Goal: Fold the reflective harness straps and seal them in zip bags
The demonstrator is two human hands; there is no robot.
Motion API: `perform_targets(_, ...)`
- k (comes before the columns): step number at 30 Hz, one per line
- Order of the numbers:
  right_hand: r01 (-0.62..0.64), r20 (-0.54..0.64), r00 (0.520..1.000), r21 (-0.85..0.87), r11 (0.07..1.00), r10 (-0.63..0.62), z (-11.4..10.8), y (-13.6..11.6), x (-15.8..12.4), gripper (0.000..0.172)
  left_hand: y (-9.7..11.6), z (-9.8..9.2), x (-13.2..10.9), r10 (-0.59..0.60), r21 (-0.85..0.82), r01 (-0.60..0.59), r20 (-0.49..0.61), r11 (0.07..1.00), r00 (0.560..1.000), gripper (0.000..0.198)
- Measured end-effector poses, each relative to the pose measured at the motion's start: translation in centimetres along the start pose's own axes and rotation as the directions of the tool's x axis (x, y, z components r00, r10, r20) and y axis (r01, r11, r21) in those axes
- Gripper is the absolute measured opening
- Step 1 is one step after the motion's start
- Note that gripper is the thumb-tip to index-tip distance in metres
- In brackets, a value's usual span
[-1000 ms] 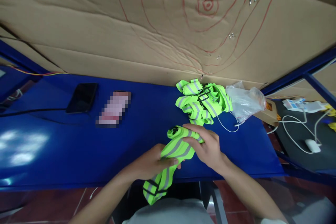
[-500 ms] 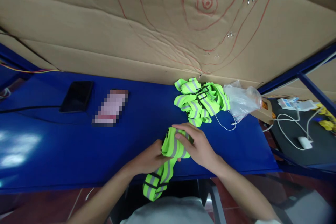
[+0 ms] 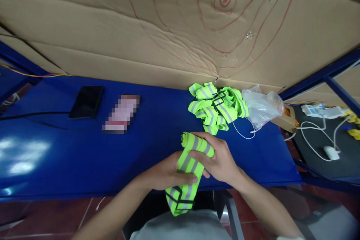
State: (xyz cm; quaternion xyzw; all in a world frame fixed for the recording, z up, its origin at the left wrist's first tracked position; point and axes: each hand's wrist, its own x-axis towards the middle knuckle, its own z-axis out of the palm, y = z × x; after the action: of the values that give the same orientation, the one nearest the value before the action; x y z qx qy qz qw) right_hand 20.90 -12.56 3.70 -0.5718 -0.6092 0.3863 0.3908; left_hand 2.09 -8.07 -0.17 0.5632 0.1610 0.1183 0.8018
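Both hands grip one neon-green reflective strap [image 3: 189, 163] with grey stripes, held over the table's front edge. My right hand [image 3: 221, 157] is closed around its rolled upper end, thumb across the front. Lower down, my left hand [image 3: 171, 172] is closed on the strap, its thumb lying over the band. The loose lower end, with black buckles [image 3: 180, 198], hangs toward my lap. A heap of similar green straps [image 3: 216, 107] with black buckles lies beyond my right hand, apart from it.
On the blue table [image 3: 152, 120] lie a black device [image 3: 86, 101] with a cable and a blurred-out phone-like item [image 3: 121, 114]. A clear plastic bag [image 3: 261, 107] and white cable sit at right. A cardboard panel [image 3: 92, 56] stands behind. A chair armrest [image 3: 233, 210] is near my lap.
The strap has turned and its lower part has swung right and up. My left thumb now lies across its front; my right hand has shifted slightly right with the rolled end.
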Motion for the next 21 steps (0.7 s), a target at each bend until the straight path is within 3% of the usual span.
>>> perform_targets(5, -0.086, -0.051, 0.994, 0.169, 0.982, 0.096, 0.0, 0.5, 0.1, 0.027, -1.3, 0.5, 0.3, -0.179, -0.170, 0.179, 0.012, 0.969, 0.984, 0.041)
perform_targets(12, -0.261, 0.162, 0.964, 0.405, 0.876, 0.212, -0.2, 1.5, 0.1, 0.034, -2.0, -0.3, 0.1, -0.230, -0.063, 0.226, -0.070, 0.972, 0.971, 0.038)
perform_targets(17, -0.407, 0.210, 0.913, 0.526, 0.747, 0.350, -0.4, 2.7, 0.9, 0.034, -0.3, 0.7, 0.3, -0.252, -0.173, 0.252, 0.020, 0.952, 0.967, 0.044)
perform_targets(19, -0.315, 0.124, 0.949, 0.441, 0.840, 0.291, -0.4, 2.9, 1.3, 0.032, 0.3, 1.0, 0.5, -0.262, -0.192, 0.261, 0.020, 0.946, 0.965, 0.046)
perform_targets(21, -0.109, -0.019, 0.993, 0.229, 0.967, 0.116, -0.6, 2.8, 1.5, 0.028, 0.7, 0.9, 0.7, -0.270, -0.168, 0.267, 0.004, 0.949, 0.963, 0.046)
